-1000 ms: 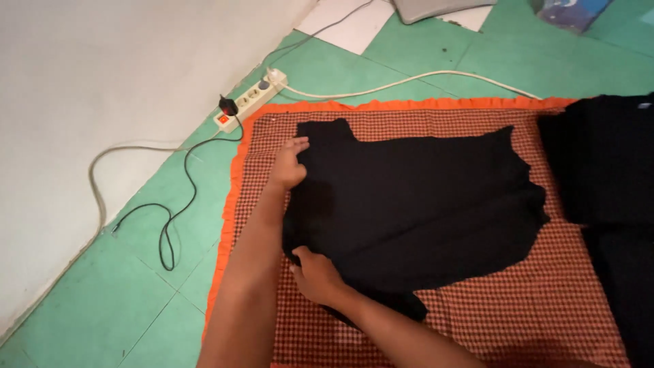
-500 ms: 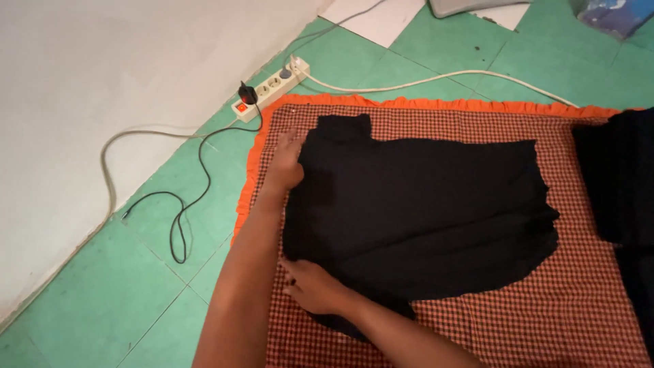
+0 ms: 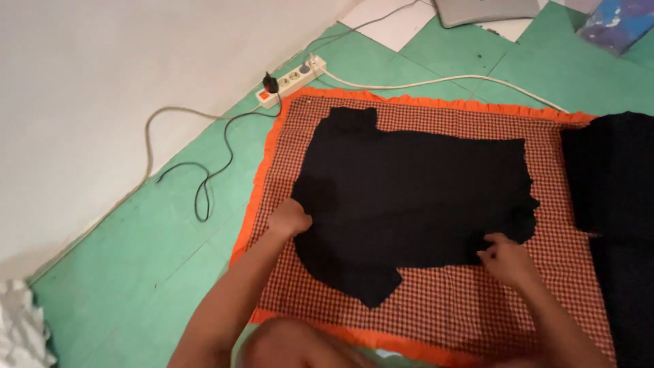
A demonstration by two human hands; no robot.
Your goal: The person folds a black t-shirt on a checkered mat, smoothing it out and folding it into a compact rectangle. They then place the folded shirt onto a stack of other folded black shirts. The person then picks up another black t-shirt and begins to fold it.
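I see the black garment (image 3: 415, 197) spread flat on a red-checked mat (image 3: 443, 307) with an orange frill border, lying on the green tiled floor (image 3: 136, 272). The garment covers most of the mat's middle, with one sleeve-like flap sticking up toward the far edge and another hanging down toward the near edge.

My left hand (image 3: 289, 218) sits at the garment's left edge, about halfway along it. The fingers are curled in, knuckles up, closed on the cloth's rim as far as I can make out; the forearm runs back toward me at a slant across the mat's near-left corner.

My right hand (image 3: 504, 257) is at the garment's lower right corner, palm down, fingers bent and pointing left, their tips touching the hem. Whether it actually pinches the cloth or only presses on it, I cannot tell. That forearm comes in from the bottom right.

Another dark pile (image 3: 613, 184) lies on the right end of the mat, just beside the garment but apart from it. Beyond the mat's far-left corner a white power strip (image 3: 289, 82) rests on the floor near the wall (image 3: 102, 88), with a black cable (image 3: 211, 170) looping away from it.
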